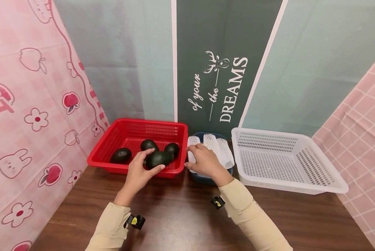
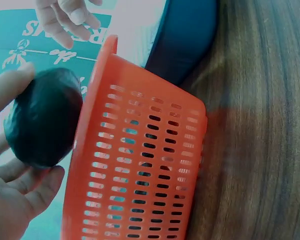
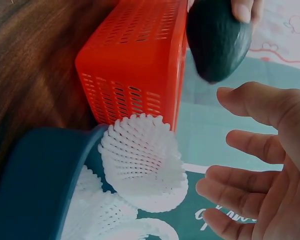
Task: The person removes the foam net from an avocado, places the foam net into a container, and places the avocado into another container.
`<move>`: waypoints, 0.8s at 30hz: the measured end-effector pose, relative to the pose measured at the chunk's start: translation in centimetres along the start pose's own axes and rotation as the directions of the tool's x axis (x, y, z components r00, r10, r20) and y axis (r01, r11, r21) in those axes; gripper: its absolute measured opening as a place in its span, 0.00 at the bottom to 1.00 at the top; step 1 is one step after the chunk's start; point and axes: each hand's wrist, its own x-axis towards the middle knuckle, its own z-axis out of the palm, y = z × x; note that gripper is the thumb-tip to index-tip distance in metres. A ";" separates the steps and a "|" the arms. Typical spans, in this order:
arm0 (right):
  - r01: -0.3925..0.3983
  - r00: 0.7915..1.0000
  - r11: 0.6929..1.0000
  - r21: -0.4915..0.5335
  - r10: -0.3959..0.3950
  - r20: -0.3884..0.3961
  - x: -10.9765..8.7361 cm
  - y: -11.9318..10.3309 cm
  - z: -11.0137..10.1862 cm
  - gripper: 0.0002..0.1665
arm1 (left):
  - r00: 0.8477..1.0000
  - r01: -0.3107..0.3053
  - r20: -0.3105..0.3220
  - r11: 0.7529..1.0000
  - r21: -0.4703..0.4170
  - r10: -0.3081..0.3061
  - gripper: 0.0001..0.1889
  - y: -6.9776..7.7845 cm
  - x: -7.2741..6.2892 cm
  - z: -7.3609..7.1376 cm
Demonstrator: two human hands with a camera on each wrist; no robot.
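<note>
My left hand point(image 1: 137, 176) holds a dark green avocado point(image 1: 158, 159) above the front rim of the red basket point(image 1: 152, 129). In the left wrist view, thumb and fingers grip the avocado point(image 2: 45, 117) from the side. Three more avocados lie in the basket, one of them at the left point(image 1: 121, 155). My right hand point(image 1: 207, 161) hovers over a dark blue container point(image 1: 206, 180) holding white foam net sleeves point(image 1: 226, 153). Its fingers are spread and hold nothing in the right wrist view, a short gap from the avocado point(image 3: 217, 40). One foam sleeve point(image 3: 140, 160) sticks up over the container's edge.
A white basket point(image 1: 272, 167) stands to the right of the blue container. All the containers are on a brown wooden table point(image 1: 174, 216), against a green backdrop cloth point(image 1: 127, 69). Pink patterned cloth point(image 1: 36, 87) hangs along the left side.
</note>
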 end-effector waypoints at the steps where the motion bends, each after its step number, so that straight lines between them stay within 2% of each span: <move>1: 0.000 1.000 1.000 -0.001 0.000 0.001 -0.1 0.0 0.1 0.28 | 1.000 0.007 -0.003 1.000 0.003 -0.007 0.34 -0.1 0.1 0.1; 5: -0.003 1.000 1.000 0.006 0.003 -0.003 -0.5 0.2 0.3 0.28 | 1.000 0.010 -0.002 1.000 0.013 -0.010 0.36 -0.1 0.3 0.2; 16: 0.003 1.000 1.000 0.006 -0.003 -0.029 -1.4 0.8 0.7 0.26 | 1.000 -0.023 0.018 0.999 0.029 0.023 0.31 0.1 0.0 -0.1; 20: 0.047 0.996 0.998 0.047 -0.043 -0.084 -2.7 1.3 0.5 0.26 | 0.998 -0.063 -0.001 0.995 0.076 0.063 0.30 0.5 -0.3 -0.3; 24: 0.114 0.979 0.990 0.084 -0.097 -0.182 -4.8 2.8 0.2 0.27 | 0.993 -0.110 -0.016 0.980 0.166 0.114 0.29 1.2 -0.6 -0.6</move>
